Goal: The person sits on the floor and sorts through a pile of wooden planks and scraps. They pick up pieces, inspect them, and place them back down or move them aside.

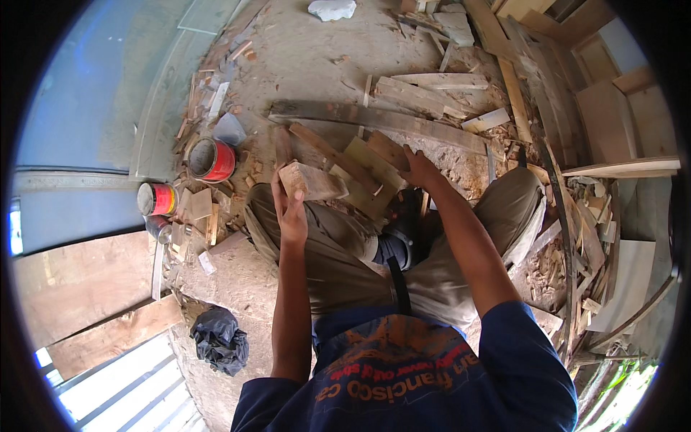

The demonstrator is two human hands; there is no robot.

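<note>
My left hand (291,210) grips a short, pale wooden block (314,180) above my left knee, thumb on its near end and fingers along its left side. My right hand (419,168) is closed on the right end of a brown piece of wood (387,150). Between the two hands lies a loose group of offcuts, among them a narrow brown strip (324,150) and a flat yellowish board (366,173). Part of that group is hidden behind the block and my leg.
A long dark beam (381,120) lies across the ground beyond my hands. Several scrap boards (425,93) are piled behind it. Red-labelled cans (213,160) stand at left, near a crumpled black plastic bag (220,340). Timber and panels (608,119) line the right side.
</note>
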